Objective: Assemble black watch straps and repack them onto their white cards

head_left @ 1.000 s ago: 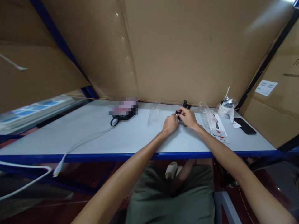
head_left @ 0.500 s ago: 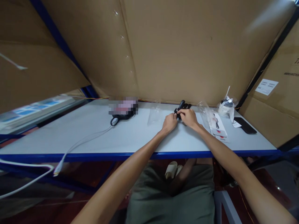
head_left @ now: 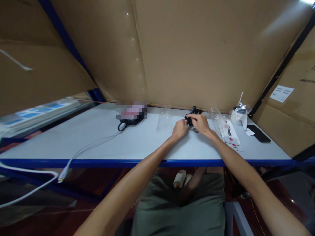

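Note:
On the table, my left hand (head_left: 180, 127) grips the near left side of a black object with a rounded stick-like part (head_left: 193, 110), whose exact kind I cannot make out. Its fingers are closed against the dark end. My right hand (head_left: 200, 123) holds the same black object from the right, its index finger lying bent across the top. Other dark bar-shaped pieces (head_left: 200, 112) show just behind the right fingers. My fingers hide most of the near part. To the right of my hands lie a clear plastic bag (head_left: 216, 115) and printed cards (head_left: 231, 132) picturing a black-handled tool.
Another clear bag (head_left: 163, 119) lies left of my hands. Farther left is a black device (head_left: 134, 121) with a white cable (head_left: 86, 149). A black phone-like slab (head_left: 258, 133) and a plastic-wrapped white container (head_left: 238, 114) stand at the right. Cardboard walls (head_left: 184, 59) enclose the back.
My right index finger has stretched farther across the top of the black object. Both hands stay at the same spot; the view has shifted slightly.

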Tool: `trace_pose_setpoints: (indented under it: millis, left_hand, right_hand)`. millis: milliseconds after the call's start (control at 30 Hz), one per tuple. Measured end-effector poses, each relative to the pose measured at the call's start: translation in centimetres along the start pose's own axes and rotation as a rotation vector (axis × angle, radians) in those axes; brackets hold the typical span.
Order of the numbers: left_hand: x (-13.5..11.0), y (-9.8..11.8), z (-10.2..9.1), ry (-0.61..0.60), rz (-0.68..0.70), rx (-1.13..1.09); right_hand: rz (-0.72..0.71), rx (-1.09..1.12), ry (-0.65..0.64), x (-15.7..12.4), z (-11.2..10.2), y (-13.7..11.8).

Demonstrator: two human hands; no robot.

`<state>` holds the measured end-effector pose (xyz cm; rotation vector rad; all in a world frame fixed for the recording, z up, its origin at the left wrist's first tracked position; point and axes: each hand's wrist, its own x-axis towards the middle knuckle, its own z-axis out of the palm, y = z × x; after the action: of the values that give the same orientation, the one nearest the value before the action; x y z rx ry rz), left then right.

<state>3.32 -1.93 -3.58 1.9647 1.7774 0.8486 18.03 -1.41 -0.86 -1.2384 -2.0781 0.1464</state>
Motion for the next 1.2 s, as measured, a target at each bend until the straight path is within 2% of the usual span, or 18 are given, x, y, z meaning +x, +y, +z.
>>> trace_pose_setpoints:
  millis: [167, 333, 433, 633, 733, 867, 1067, 1200]
  left_hand:
    - [0.1, -0.1, 0.1, 0.011, -0.002, -0.021]
    - [0.2, -0.2, 0.2, 0.013, -0.003, -0.027]
    - [0.2, -0.2, 0.1, 0.01, -0.001, -0.027]
    - [-0.5, 0.5, -0.4, -0.023, 0.003, 0.039]
    - [-1.2, 1.0, -0.7, -0.032, 0.024, 0.094]
    - [-1.8, 1.2, -0.7, -0.041, 0.037, 0.148]
    - [-1.5, 1.3, -0.6, -0.036, -0.001, 0.117]
    - [-1.5, 1.3, -0.5, -0.028, -0.001, 0.128]
  right_hand:
    - [0.044, -0.047, 0.015, 0.0, 0.0, 0.1]
    - [0.001, 0.003, -0.034, 0.0, -0.1, 0.2]
    - [0.049, -0.015, 0.009, 0.1, -0.1, 0.3]
    - [0.006, 0.142, 0.023, 0.2, 0.5, 0.4]
    - [0.093, 0.22, 0.082, 0.3, 1.1, 0.4]
    - [0.205, 0.318, 0.093, 0.6, 1.2, 0.5]
    - [0.182, 0.34, 0.096, 1.0, 0.5, 0.8]
    - [0.223, 0.37, 0.083, 0.9, 0.7, 0.8]
